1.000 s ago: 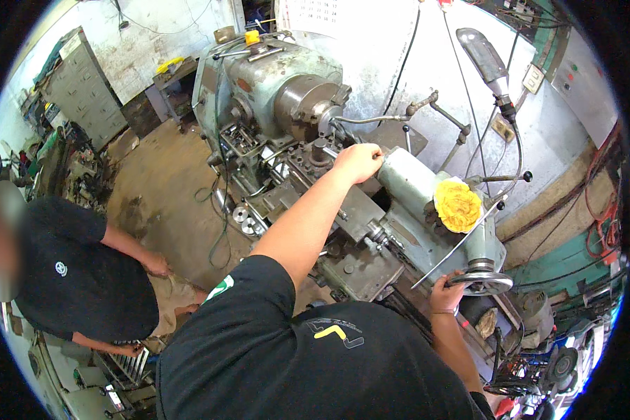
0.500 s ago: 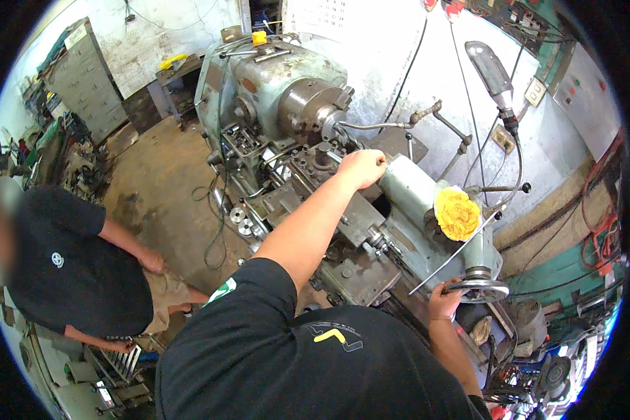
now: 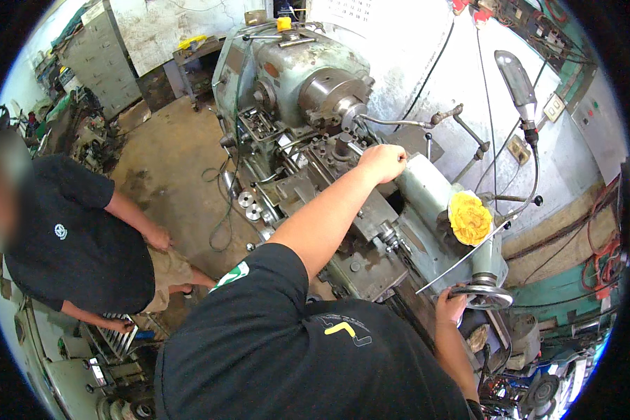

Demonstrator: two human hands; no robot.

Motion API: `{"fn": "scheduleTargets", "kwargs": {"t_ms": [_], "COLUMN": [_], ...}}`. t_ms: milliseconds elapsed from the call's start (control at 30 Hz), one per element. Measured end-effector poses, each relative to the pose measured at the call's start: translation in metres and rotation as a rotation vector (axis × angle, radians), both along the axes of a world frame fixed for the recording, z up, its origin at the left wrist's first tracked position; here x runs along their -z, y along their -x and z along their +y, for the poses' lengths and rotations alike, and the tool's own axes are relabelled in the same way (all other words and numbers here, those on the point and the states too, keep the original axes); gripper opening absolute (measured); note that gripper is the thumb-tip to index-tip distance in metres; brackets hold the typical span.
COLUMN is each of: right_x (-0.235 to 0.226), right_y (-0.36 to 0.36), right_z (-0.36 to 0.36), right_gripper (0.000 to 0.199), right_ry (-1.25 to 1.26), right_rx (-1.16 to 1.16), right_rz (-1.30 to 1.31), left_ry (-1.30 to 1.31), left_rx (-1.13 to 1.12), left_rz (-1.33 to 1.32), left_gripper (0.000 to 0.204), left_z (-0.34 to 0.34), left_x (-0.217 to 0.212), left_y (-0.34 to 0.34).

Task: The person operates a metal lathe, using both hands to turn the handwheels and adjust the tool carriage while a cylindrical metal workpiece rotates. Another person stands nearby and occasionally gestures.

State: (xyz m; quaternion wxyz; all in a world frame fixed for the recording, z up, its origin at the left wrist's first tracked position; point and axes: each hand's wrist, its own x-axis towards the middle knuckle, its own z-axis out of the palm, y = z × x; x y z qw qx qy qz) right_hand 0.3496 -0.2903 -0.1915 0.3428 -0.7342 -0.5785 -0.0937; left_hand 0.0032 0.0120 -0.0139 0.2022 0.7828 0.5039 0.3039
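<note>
A green metal lathe (image 3: 308,63) stands in front of me, its round chuck (image 3: 332,91) at the far end. My left hand (image 3: 383,164) is closed in a fist at the front end of the tailstock (image 3: 427,185), beside the tool post (image 3: 343,143). Whatever its fingers grip is hidden. At the tailstock's near end, my right hand (image 3: 449,306) is wrapped round the rim of a metal handwheel (image 3: 493,297). A crumpled yellow cloth (image 3: 470,218) rests on top of the tailstock, next to a thin pale rod (image 3: 458,260).
Another person (image 3: 84,238) in a black shirt stands at my left. A lamp (image 3: 516,84) and a jointed pipe (image 3: 462,126) reach over the lathe from the right. A cable (image 3: 224,238) lies on the floor, and red hoses (image 3: 598,262) hang at far right.
The whole view has shifted, so the lathe sits a little further right and lower. Both my hands keep their places, the left at the tailstock's front, the right on the handwheel.
</note>
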Motion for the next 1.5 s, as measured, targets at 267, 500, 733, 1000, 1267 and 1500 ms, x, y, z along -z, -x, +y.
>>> {"fn": "scheduleTargets", "kwargs": {"t_ms": [267,500,733,1000,1267,1500], "right_x": [-0.002,0.001,0.014,0.048,0.049,0.012], "right_y": [-0.016,-0.023,-0.036,-0.039,-0.040,-0.017], "right_z": [-0.002,-0.003,-0.006,0.016,0.008,-0.015], "right_gripper": [0.028,0.029,0.041,0.059,0.051,0.045], "right_ry": [0.081,0.150,0.107,-0.203,0.158,0.156], "right_rx": [-0.045,-0.019,-0.086,-0.733,-0.303,-0.187], "right_rz": [-0.155,-0.220,-0.293,1.563,0.650,0.286], "left_ry": [-0.001,-0.246,-0.506,-0.182,-0.160,-0.131], "left_rx": [0.004,-0.020,0.834,0.897,0.899,0.882], "left_rz": [-0.004,0.373,0.041,0.108,-0.019,-0.135], "left_gripper": [0.032,0.019,0.024,0.039,0.019,0.021], "left_z": [-0.003,-0.018,-0.170,-0.230,-0.229,-0.228], "left_x": [-0.002,-0.021,-0.043,-0.026,-0.001,0.004], "left_y": [0.001,-0.018,-0.183,-0.287,-0.297,-0.278]}}
